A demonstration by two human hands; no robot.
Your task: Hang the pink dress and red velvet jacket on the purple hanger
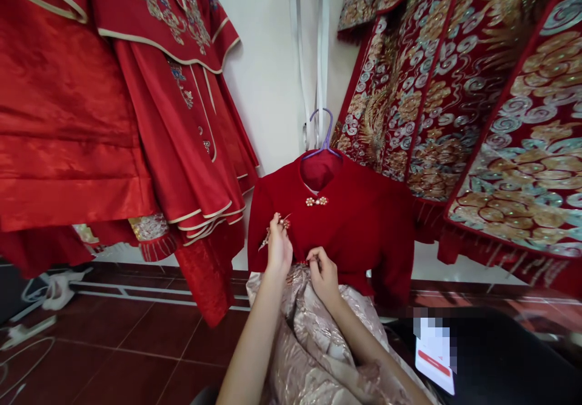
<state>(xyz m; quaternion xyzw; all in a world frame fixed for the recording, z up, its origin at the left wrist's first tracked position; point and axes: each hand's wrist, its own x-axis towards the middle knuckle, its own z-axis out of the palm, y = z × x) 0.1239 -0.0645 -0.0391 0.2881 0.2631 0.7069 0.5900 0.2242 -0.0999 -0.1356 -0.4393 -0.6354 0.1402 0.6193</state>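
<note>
A dark red velvet jacket (359, 223) hangs in front of me on a purple hanger (324, 135). A pearl clasp (316, 201) closes its collar. My left hand (278, 247) pinches a second pearl clasp (284, 223) on the jacket's front flap. My right hand (324, 274) is closed in a pinch on the jacket's front edge, lower down and close beside the left hand. A pale pink brocade skirt (313, 344) hangs below the jacket, under my forearms.
Bright red embroidered robes (136, 120) hang at the left. Heavily embroidered red and gold garments (477, 108) hang at the right. The floor is dark red tile (113, 356), with white cables (40, 308) at the left. A phone (434, 356) lies on a dark surface at lower right.
</note>
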